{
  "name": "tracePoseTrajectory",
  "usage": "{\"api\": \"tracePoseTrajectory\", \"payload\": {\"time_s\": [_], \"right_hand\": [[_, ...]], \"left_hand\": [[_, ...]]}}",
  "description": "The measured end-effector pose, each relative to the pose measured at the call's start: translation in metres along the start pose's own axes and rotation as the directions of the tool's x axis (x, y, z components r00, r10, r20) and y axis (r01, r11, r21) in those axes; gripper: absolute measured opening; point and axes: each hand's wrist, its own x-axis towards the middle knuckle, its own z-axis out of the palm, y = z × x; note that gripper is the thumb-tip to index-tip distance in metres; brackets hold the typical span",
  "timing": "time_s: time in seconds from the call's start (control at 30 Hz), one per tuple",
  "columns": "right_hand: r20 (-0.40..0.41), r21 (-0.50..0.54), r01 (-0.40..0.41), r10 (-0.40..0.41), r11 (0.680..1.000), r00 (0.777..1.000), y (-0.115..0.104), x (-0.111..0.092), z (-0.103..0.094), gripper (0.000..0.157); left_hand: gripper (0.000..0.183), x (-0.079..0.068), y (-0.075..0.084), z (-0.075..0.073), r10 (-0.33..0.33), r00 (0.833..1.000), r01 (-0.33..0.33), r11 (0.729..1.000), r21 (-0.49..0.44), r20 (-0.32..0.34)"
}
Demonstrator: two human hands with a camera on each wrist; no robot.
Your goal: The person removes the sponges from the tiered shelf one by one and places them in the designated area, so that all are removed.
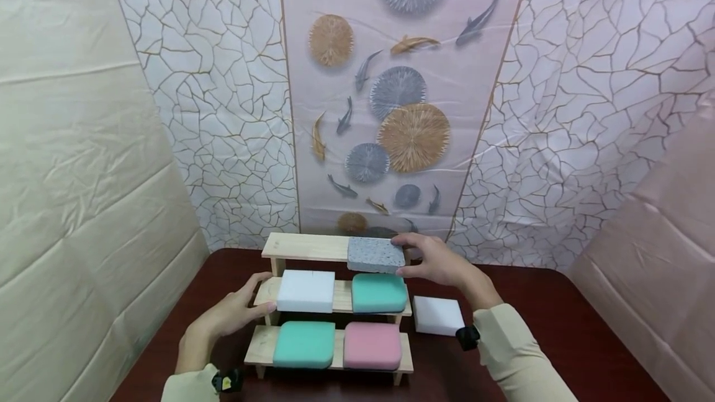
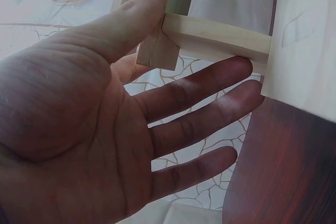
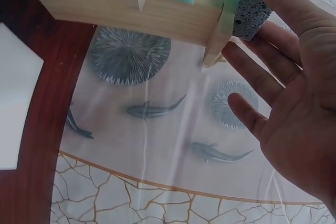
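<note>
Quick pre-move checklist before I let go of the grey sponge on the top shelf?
1. Grey sponge lies flat on top shelf: ok, though its right end reaches the shelf edge.
2. Right hand contact: fingers straight, touching the sponge's right end: ok.
3. Left hand steadying the middle shelf at its left end, fingers open: ok.
4. Middle shelf holds white sponge and teal sponge; neither overhangs the front: ok.
5. Spare white sponge lies on the table right of the rack: ok.
6. Rack feet steady: cannot tell.
</note>
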Motion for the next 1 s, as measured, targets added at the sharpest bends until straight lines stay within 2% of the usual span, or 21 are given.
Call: {"api": "tracePoseTrajectory", "payload": {"time_s": [0.2, 0.4, 0.73, 1.0], "right_hand": [[0.001, -0.035, -0.014, 0.014, 0.999, 1.0, 0.003, -0.009, -0.008, 0.064], [-0.024, -0.116, -0.016, 0.013, 0.993, 1.0, 0.01, -0.015, -0.014, 0.064], [-0.075, -0.096, -0.015, 0.007, 0.995, 0.997, 0.024, -0.027, -0.02, 0.065], [-0.165, -0.069, -0.051, 0.039, 0.996, 0.986, 0.039, -0.045, -0.026, 0.064]], "left_hand": [[0.075, -0.001, -0.003, 0.006, -0.009, 1.0, 0.009, 0.999, -0.045, 0.01], [0.074, -0.003, -0.003, 0.001, -0.016, 1.0, 0.016, 0.999, -0.029, -0.005], [0.075, -0.003, -0.001, -0.001, -0.021, 1.0, 0.021, 1.0, -0.014, -0.002], [0.077, 0.002, 0.001, -0.001, -0.012, 1.0, 0.012, 1.0, -0.017, 0.016]]}}
